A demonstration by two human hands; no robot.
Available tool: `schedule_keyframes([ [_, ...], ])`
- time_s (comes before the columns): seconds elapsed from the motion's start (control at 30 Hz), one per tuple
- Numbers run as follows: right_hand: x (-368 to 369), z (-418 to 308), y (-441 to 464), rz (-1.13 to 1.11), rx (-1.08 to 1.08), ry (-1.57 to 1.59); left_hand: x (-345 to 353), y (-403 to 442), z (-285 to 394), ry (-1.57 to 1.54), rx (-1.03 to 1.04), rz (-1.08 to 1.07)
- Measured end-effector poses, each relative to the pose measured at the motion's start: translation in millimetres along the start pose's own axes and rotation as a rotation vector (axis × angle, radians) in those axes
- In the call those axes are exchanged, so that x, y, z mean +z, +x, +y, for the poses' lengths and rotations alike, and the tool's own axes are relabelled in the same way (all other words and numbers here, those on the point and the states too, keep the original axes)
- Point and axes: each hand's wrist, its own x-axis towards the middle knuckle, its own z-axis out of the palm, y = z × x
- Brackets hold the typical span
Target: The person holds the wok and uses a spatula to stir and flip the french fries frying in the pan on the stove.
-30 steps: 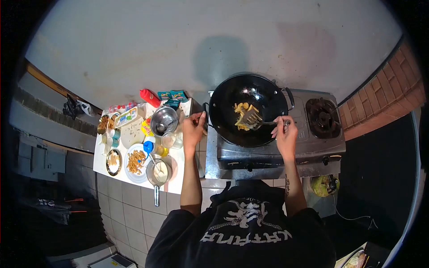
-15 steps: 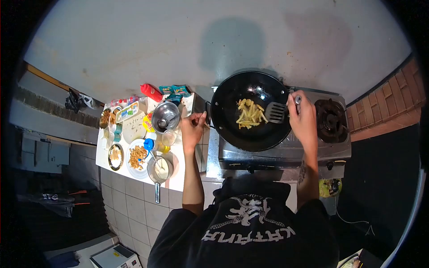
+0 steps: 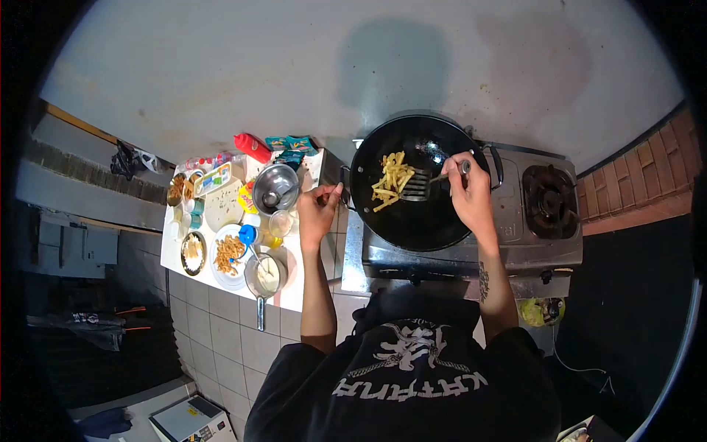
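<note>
A large black wok [image 3: 412, 228] sits on the stove, with pale yellow strips that look like fries [image 3: 394, 177] on its left side. My right hand [image 3: 470, 193] is closed round the handle of a slotted spatula [image 3: 417, 187], whose blade touches the right edge of the strips. At the wok's left rim, my left hand [image 3: 318, 214] is closed with its fingertips at the loop handle [image 3: 345, 184]; the fingers partly hide the grip.
Right of the wok is a bare burner [image 3: 550, 200]. The table on the left bears a steel bowl [image 3: 286, 180], a saucepan [image 3: 265, 278] of pale batter, a plate [image 3: 234, 280] of browned pieces, a red bottle [image 3: 252, 147] and several small containers.
My right hand has moved left over the wok with the spatula. The strips have been pushed left and gathered into a narrower pile. My left hand stays by the handle.
</note>
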Motion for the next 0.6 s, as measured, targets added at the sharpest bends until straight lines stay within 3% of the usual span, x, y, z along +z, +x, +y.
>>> schedule_keyframes([
  [0.27, -10, -33, -13, -0.264, -0.204, -0.025, -2, 1, -3, -0.005, 0.007, -0.023],
  [0.53, -19, -26, -20, -0.103, -0.101, 0.006, -3, 0, 13, 0.027, -0.035, -0.025],
  [0.6, -13, -8, -26, -0.049, 0.047, 0.038, -3, 0, 14, 0.035, -0.051, -0.026],
])
